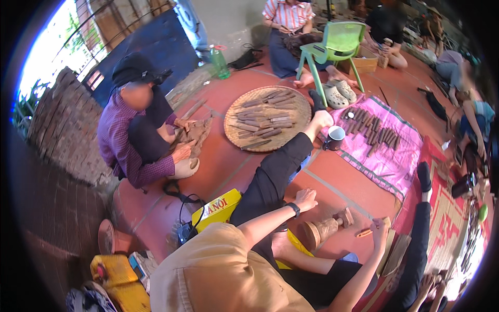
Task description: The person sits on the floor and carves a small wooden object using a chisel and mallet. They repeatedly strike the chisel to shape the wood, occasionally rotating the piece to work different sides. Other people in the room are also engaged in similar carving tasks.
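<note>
My left hand (305, 199), with a dark watch (294, 209) on the wrist, is raised over the tiles beside my outstretched leg. Its fingers are curled in, and anything inside them is hidden. To the right, my right hand (380, 229) is closed at a slim orange-brown handle (364, 233) that sticks out toward the left. The handle's other end cannot be made out. Between my hands a carved wooden block (318, 232), wide at one end and narrow at the other, lies on the floor close to my bent leg. Neither hand touches it.
Ahead is a round woven tray (231, 122) of brown sticks. Right of it, a pink cloth (403, 156) bears more sticks, near a dark mug (333, 138) and a green chair (340, 41). A person (130, 119) crouches at left; others sit behind and at right. A yellow sign (218, 208) lies nearby.
</note>
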`<state>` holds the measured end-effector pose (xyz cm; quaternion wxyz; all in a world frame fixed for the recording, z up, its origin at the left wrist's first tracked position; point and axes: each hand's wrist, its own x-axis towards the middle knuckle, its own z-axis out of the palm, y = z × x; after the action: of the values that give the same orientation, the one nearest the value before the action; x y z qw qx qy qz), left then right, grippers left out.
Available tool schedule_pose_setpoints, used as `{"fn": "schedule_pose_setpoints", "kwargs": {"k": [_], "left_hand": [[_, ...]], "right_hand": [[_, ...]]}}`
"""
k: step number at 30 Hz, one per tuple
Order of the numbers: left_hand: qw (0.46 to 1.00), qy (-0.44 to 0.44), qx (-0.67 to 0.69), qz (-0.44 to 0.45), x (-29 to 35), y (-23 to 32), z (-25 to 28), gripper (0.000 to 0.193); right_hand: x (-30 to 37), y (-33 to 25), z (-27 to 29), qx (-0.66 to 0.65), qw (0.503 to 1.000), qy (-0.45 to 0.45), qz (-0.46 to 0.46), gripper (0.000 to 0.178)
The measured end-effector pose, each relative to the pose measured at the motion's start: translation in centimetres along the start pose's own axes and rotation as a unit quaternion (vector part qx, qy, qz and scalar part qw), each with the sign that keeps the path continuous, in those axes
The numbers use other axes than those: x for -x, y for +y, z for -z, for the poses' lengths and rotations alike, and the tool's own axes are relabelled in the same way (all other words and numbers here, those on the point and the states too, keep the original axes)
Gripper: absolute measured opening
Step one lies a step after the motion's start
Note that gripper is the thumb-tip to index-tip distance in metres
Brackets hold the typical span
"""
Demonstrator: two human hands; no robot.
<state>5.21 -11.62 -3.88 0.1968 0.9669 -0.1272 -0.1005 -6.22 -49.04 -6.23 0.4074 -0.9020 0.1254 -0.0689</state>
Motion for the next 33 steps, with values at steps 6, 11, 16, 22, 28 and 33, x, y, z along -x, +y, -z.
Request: {"fn": "schedule_pose_setpoints", "kwargs": {"k": [6,11,16,22,28,33], "left_hand": [[0.980,-0.174,-0.075,0.064,-4.5,-1.3,-0.2,0.051],[0.973,-0.206,-0.087,0.065,-6.0,-0.8,-1.7,0.038],[0.973,-0.211,-0.067,0.059,-6.4,-1.5,-2.0,0.029],[0.973,-0.224,0.021,0.057,-6.0,-3.2,-1.8,0.038],[0.994,-0.108,-0.018,-0.031,-4.7,-3.3,-2.3,0.044],[0.994,-0.072,0.074,-0.025,-2.8,-4.0,-2.1,0.054]], "right_hand": [[-0.5,-0.5,0.6,-0.047,0.998,-0.015,-0.043,0.027],[-1.0,0.0,1.3,-0.084,0.994,0.015,-0.070,0.028],[-1.5,-1.4,1.1,-0.084,0.995,0.036,-0.047,0.027],[-0.8,-1.0,0.2,-0.204,0.972,0.048,-0.103,0.019],[0.3,4.6,0.0,-0.242,0.956,0.078,-0.148,0.012],[1.3,6.1,-0.8,-0.140,0.977,0.071,-0.146,0.007]]}}
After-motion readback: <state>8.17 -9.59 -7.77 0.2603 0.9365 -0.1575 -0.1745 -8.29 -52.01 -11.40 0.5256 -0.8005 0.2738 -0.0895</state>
